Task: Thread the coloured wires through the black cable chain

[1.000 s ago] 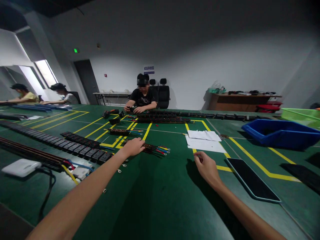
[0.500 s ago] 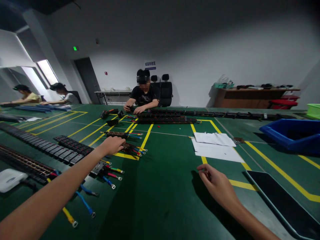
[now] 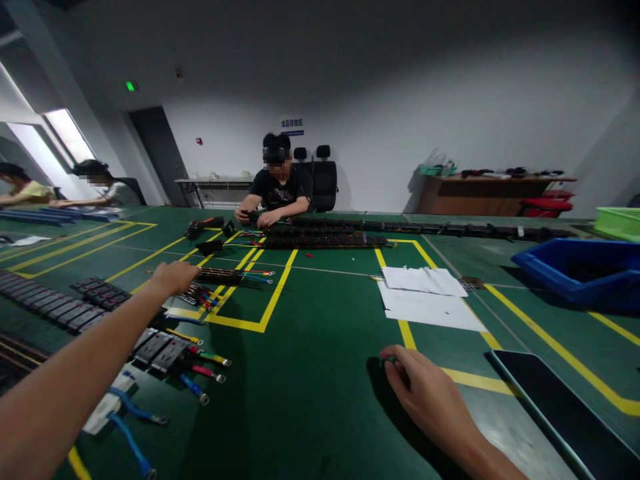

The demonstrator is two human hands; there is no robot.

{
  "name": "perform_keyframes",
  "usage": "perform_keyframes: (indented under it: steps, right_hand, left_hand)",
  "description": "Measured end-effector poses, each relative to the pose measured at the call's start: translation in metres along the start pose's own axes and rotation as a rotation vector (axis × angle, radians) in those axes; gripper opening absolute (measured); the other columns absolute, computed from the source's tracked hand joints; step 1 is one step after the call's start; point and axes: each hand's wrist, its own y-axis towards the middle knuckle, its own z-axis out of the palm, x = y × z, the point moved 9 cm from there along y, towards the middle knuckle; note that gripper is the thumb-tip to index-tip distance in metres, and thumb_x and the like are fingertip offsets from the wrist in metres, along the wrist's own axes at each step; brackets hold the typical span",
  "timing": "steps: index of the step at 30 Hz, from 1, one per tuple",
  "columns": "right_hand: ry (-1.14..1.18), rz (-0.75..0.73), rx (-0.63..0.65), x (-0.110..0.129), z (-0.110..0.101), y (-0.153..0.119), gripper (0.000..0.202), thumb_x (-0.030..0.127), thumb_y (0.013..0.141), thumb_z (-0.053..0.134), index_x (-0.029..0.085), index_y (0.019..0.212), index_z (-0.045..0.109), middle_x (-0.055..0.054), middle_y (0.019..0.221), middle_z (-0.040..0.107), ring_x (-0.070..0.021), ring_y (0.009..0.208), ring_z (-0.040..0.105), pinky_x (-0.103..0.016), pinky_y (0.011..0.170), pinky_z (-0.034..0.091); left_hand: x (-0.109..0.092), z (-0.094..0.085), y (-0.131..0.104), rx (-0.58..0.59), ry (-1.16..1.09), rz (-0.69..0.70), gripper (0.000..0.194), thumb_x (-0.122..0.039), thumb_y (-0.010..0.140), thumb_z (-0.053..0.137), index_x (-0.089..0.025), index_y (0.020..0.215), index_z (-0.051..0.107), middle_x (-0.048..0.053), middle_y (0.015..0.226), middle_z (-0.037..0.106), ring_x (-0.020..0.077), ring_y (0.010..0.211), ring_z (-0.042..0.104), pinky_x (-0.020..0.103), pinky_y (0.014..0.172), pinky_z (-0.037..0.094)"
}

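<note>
My left hand reaches over the left side of the green table, at the near end of a dark cable bundle; its fingers are hidden behind the back of the hand. Beneath my left arm lie black cable-chain strips with coloured wires ending in ring lugs. Over the table at centre right, my right hand has its fingers curled, with a tiny green thing at the fingertips. White paper sheets lie beyond it, and a dark phone-like slab lies to its right.
A person across the table handles black parts. Long black chains lie before them. At the right are a blue bin and a green basket. Two more people sit at the far left.
My left hand has moved left, away from the shorter wire bundle. My right hand has shifted slightly left and down, and a green bit now shows at its fingertips. The view has shifted somewhat.
</note>
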Motion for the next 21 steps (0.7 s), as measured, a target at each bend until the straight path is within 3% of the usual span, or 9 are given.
perform_keyframes:
  steps: [3, 7, 10, 14, 18, 21]
  right_hand:
    - [-0.013, -0.01, 0.014, 0.002, 0.002, 0.001, 0.026, 0.037, 0.094, 0.044, 0.026, 0.098, 0.068, -0.005, 0.089, 0.072, -0.0214, 0.077, 0.067, -0.031, 0.064, 0.046]
    - [-0.025, -0.02, 0.041, 0.003, 0.004, 0.002, 0.026, 0.035, 0.095, 0.043, 0.025, 0.099, 0.066, -0.006, 0.091, 0.072, -0.0221, 0.079, 0.067, -0.032, 0.067, 0.046]
    - [-0.042, -0.019, 0.062, 0.004, 0.006, 0.003, 0.025, 0.033, 0.096, 0.042, 0.024, 0.1, 0.065, -0.006, 0.093, 0.072, -0.0223, 0.081, 0.067, -0.032, 0.068, 0.045]
    - [-0.044, -0.026, 0.077, 0.007, 0.006, 0.005, 0.025, 0.03, 0.096, 0.041, 0.024, 0.103, 0.064, -0.006, 0.092, 0.071, -0.0217, 0.081, 0.066, -0.031, 0.068, 0.043]
    - [-0.034, -0.043, 0.059, 0.011, 0.004, 0.008, 0.023, 0.025, 0.094, 0.042, 0.024, 0.101, 0.063, -0.006, 0.09, 0.072, -0.021, 0.08, 0.066, -0.03, 0.067, 0.042]
    - [-0.045, -0.054, 0.045, 0.013, 0.003, 0.009, 0.021, 0.023, 0.094, 0.043, 0.023, 0.1, 0.063, -0.004, 0.089, 0.072, -0.0197, 0.077, 0.065, -0.029, 0.065, 0.04]
  left_hand:
    - [-0.022, -0.009, 0.017, 0.011, -0.007, 0.023, 0.027, -0.019, 0.09, 0.05, -0.019, 0.11, 0.069, 0.008, 0.112, 0.072, 0.0222, 0.099, 0.062, 0.035, 0.091, 0.046]
    - [-0.078, -0.014, 0.036, 0.011, -0.074, 0.208, 0.038, -0.023, 0.093, 0.039, -0.021, 0.118, 0.068, 0.01, 0.122, 0.071, 0.0241, 0.11, 0.064, 0.033, 0.095, 0.047]
    - [-0.108, -0.013, 0.043, 0.01, -0.044, 0.265, 0.041, -0.028, 0.088, 0.05, -0.021, 0.126, 0.064, 0.013, 0.127, 0.069, 0.0266, 0.114, 0.063, 0.035, 0.097, 0.048]
    - [-0.121, -0.008, 0.042, 0.029, 0.044, 0.264, 0.031, -0.022, 0.083, 0.056, -0.022, 0.112, 0.067, 0.013, 0.12, 0.07, 0.0274, 0.11, 0.065, 0.036, 0.092, 0.05]
    - [-0.13, -0.014, 0.033, -0.004, 0.062, 0.311, 0.027, -0.02, 0.084, 0.058, -0.023, 0.108, 0.067, 0.011, 0.117, 0.07, 0.027, 0.109, 0.065, 0.035, 0.091, 0.05]
    - [-0.148, -0.023, 0.022, -0.04, 0.027, 0.377, 0.025, -0.022, 0.083, 0.062, -0.026, 0.108, 0.066, 0.008, 0.114, 0.07, 0.0259, 0.11, 0.064, 0.033, 0.09, 0.049]
